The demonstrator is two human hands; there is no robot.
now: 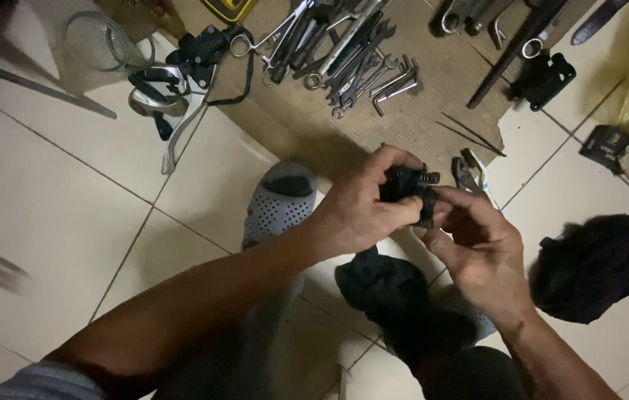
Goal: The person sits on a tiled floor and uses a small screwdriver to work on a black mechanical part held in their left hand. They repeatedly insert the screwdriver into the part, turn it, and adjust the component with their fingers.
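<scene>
Both hands meet over the floor at the middle of the head view, around a small black mechanical part [408, 185]. My left hand [362, 204] wraps over it from the left, fingers curled on its top. From below and to the right, my right hand [481, 248] pinches its lower edge with thumb and fingertips. Much of the part is hidden by the fingers. Under the hands lie a grey perforated slipper [279, 204] and a dark rag [385, 285].
A brown board [447, 81] at the top carries several wrenches [359, 55], long black tools and a black clamp [544, 78]. Pliers [470, 172] lie by its edge. Bicycle brake levers [174, 81] and a clear jar [99, 41] sit top left; a black cloth [596, 267] lies right.
</scene>
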